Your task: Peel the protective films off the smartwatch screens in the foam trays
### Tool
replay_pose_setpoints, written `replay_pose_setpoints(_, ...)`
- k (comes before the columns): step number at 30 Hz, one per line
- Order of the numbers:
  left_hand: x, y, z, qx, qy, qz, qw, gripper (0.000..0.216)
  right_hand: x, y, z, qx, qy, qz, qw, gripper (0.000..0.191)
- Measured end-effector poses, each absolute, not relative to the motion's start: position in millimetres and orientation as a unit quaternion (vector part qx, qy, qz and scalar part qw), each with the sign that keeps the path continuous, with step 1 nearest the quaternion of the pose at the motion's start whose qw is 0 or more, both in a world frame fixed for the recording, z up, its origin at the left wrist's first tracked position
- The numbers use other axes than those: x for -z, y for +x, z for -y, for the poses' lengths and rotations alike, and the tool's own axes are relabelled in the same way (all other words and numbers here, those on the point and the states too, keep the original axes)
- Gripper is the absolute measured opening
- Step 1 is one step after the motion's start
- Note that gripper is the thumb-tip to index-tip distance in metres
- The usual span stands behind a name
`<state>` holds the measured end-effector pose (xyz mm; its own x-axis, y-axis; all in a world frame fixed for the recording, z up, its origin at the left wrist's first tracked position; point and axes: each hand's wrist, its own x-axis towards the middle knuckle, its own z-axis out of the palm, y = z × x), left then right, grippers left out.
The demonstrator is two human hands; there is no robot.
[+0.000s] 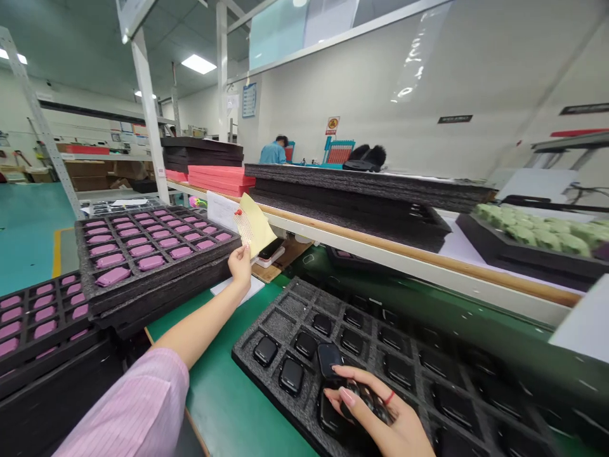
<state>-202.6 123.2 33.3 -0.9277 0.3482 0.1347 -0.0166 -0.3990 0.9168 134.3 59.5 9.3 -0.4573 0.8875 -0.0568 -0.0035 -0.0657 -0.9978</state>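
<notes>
Okay, hands well apart: your left hand (240,265) pinches a yellow sheet (254,225) carrying a red-dotted mesh (242,227). Your right hand (375,409) clamps a dark device (366,398) over the black foam tray (304,295), just beside a black module (330,358).

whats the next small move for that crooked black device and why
Probably nudge the tilted black device down into its pocket in the dark foam tray with the right hand: it sits askew above its neighbours, right beside the fingers.

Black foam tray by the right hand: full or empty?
The foam tray is partly filled: black devices fill some pockets, other pockets stand empty.
</notes>
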Motion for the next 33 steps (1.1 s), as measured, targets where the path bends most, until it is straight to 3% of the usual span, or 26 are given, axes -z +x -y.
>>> replay_pose_setpoints(5,-34.3,-156.2,-78.4,-0.767,0.257,-0.547,0.214,0.024,-7.6,135.6,-60.0,-0.599,-0.385,0.595,0.374,0.062)
replay_pose_setpoints(9,-43.8,-109.0,-47.6,-0.7,0.369,-0.529,0.306,0.042,-8.7,134.7,-59.0,-0.602,-0.385,0.586,0.382,0.063)
replay_pose_setpoints(13,-55.0,-77.6,-44.1,-0.637,0.426,-0.519,0.378,0.046,-12.7,135.5,-57.5,-0.612,-0.373,0.578,0.389,0.062)
replay_pose_setpoints(33,-53.1,-62.5,-35.8,-0.553,0.394,-0.503,0.535,0.056,-13.7,138.2,-49.4,-0.571,-0.352,0.607,0.425,0.044)
